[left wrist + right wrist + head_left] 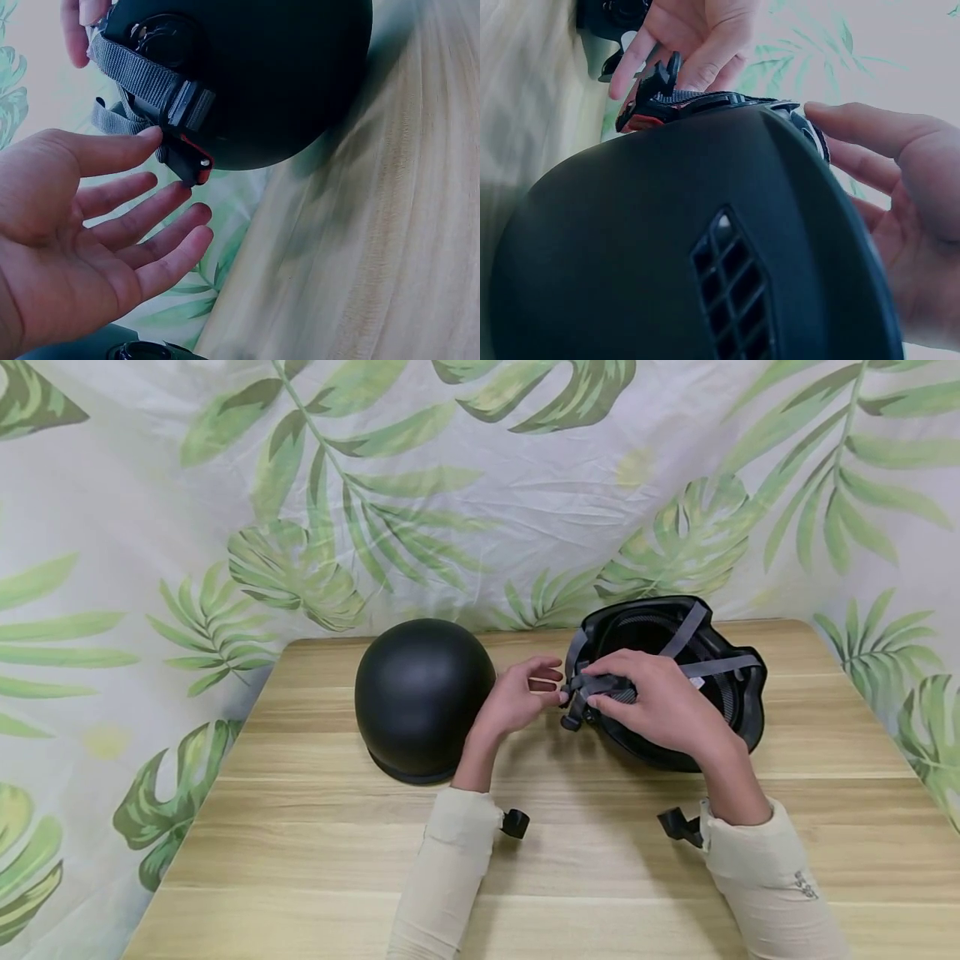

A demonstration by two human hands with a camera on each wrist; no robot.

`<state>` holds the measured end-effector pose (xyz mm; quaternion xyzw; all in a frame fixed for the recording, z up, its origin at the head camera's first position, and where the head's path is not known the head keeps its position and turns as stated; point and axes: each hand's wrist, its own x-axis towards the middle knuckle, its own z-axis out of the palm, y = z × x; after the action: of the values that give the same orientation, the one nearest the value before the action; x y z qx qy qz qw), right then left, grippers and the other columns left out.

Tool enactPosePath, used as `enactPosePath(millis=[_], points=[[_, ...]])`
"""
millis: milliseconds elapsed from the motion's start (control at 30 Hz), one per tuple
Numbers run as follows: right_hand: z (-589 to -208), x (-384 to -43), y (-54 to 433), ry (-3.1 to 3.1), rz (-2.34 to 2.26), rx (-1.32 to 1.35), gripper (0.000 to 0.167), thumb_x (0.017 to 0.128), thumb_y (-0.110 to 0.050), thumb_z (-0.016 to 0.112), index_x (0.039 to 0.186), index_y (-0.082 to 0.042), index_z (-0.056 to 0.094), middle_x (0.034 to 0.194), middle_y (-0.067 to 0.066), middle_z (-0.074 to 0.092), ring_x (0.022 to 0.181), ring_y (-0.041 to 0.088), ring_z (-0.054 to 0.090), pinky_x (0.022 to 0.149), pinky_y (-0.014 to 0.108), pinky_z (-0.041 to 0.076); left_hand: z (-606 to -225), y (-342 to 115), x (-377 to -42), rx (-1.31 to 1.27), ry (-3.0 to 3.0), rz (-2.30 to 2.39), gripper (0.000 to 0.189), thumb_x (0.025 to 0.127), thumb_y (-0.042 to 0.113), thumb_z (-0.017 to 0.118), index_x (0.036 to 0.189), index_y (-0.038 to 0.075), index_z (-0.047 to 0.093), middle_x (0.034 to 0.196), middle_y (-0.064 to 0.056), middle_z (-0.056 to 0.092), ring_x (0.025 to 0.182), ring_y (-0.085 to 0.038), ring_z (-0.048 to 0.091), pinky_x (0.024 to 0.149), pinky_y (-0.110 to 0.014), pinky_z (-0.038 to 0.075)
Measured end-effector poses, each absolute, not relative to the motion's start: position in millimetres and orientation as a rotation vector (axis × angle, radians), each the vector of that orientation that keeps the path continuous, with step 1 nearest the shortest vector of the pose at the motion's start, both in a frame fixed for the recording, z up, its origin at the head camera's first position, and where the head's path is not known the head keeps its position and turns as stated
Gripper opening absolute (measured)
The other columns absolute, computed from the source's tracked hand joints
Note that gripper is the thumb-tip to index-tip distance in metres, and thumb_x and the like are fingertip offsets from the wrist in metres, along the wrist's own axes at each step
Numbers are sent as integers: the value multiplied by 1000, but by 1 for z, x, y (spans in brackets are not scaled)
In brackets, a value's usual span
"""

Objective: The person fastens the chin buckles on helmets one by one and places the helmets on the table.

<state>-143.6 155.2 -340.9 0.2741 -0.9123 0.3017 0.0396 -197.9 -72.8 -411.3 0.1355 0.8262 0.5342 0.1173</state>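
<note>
Tabletop (pixel 322 860), helmet (pixel 420 693) beside left hand (pixel 517 700)

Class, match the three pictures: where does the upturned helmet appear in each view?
Head: upturned helmet right of centre, its inside showing.
Left wrist: upturned helmet at top centre, a dark curve cut off by the upper edge.
Right wrist: upturned helmet fills the lower left and centre.
Shared landmark: left hand, near centre, at left and at top respectively.

head view: bright, even, mostly sharp
table (pixel 322 860): soft, blurry-edged shadows
round helmet (pixel 423 693): faint dull sheen
wrist views: dimmer, bluish cast, hazy
strapped helmet (pixel 285 82): near-black in left wrist
backdrop (pixel 892 56): washed out, right wrist
</note>
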Motion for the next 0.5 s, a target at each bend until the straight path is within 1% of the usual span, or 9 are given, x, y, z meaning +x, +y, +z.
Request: enactPosePath(millis=[200,367,500], points=[[-341,-144,156,-2816,912,832,27,100,-16,76,126,-10,77,127,11,75,120,33,70,102,56,56,-415,-72,-199,449,2419,1545,54,97,8,76,149,8,60,134,-16,71,126,-33,71,103,-43,60],[-342,-144,157,-2809,898,829,26,100,-16,75,125,-10,78,124,10,76,117,32,71,99,54,56,-414,-72,-199,426,2453,1511,50,99,9,73,148,8,61,129,-16,73,122,-33,71,103,-46,58],[-341,-143,158,-2798,893,822,25,101,-16,74,125,-11,78,123,9,76,114,31,71,97,53,56,-410,-74,-198,409,2466,1503,48,102,12,71,149,7,60,129,-15,73,120,-33,71,99,-45,59]])
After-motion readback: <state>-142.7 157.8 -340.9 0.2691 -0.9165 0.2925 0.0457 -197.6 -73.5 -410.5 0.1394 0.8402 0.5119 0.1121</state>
